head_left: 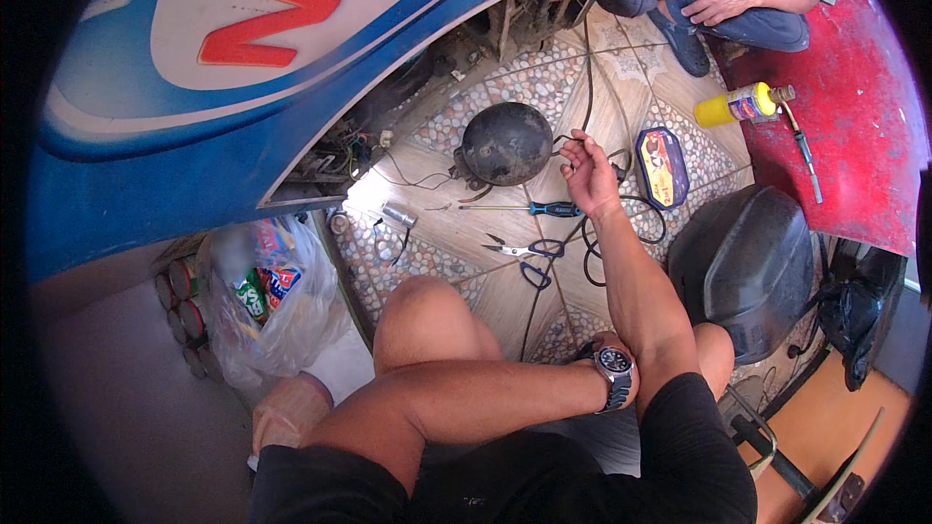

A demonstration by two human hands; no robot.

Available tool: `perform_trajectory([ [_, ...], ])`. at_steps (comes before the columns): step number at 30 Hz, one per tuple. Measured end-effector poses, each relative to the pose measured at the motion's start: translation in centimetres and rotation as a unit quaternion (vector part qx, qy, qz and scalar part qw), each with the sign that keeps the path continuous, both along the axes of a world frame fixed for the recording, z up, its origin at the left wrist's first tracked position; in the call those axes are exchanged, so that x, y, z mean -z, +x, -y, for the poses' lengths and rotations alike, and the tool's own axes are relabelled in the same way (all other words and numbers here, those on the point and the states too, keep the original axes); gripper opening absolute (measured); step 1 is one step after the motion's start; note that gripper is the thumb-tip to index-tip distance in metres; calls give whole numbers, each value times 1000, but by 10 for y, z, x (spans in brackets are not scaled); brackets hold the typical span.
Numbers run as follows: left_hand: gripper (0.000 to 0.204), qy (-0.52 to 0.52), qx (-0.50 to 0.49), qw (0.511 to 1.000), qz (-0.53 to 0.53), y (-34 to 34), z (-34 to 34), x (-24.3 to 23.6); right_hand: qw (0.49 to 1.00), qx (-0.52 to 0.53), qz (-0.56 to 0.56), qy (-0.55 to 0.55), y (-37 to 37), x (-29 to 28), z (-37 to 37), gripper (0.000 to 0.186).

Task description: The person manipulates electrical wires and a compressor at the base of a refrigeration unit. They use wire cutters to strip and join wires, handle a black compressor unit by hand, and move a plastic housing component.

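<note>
My right hand [589, 178] reaches over the tiled floor, its fingers curled on a black cord [588, 73] beside a black round compressor [506, 144]. My left forearm, with a watch [614, 362] on its wrist, lies across my knees; most of my left hand [607, 342] is hidden behind my right forearm. Below the compressor lie a screwdriver [553, 209] with a blue and black handle and scissors [536, 250] with dark blue handles. A small silver cylinder with wires [399, 214] is to their left. Right of my right hand rests a flat dark case [662, 169] with a coloured label.
A large blue cabinet [116, 204] fills the upper left, its underside exposed with wiring. At right are a yellow gas torch canister [733, 106] on a red panel [845, 68] and a black casing [743, 272]. Another person's hand [716, 0] is at top right. A plastic bag [267, 301] holds packets.
</note>
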State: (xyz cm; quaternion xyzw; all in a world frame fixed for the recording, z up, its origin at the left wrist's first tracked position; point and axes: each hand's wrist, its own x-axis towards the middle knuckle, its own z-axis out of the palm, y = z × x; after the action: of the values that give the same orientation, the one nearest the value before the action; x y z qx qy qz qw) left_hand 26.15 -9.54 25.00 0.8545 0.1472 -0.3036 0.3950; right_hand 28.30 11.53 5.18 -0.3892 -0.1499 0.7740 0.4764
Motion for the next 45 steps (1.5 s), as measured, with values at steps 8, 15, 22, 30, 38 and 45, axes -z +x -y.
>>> perform_trajectory([
  [8,46,-37,52,998,-8,-4,-13,-15,999,1,-29,-12,3,-8,3,42],
  [15,44,11,17,999,-36,6,9,0,997,-29,-68,-18,4,-12,1,49],
  [22,49,-10,48,999,-13,-10,-7,-18,1000,13,-1,1,2,3,0,32],
  [30,51,-13,24,997,-66,5,3,-4,1000,15,11,10,-2,2,1,29],
  [38,46,16,12,999,-37,-4,3,-8,1000,13,22,14,-1,3,1,30],
  [45,46,-4,32,999,-37,-1,7,1,999,15,30,1,-5,-5,4,39],
])
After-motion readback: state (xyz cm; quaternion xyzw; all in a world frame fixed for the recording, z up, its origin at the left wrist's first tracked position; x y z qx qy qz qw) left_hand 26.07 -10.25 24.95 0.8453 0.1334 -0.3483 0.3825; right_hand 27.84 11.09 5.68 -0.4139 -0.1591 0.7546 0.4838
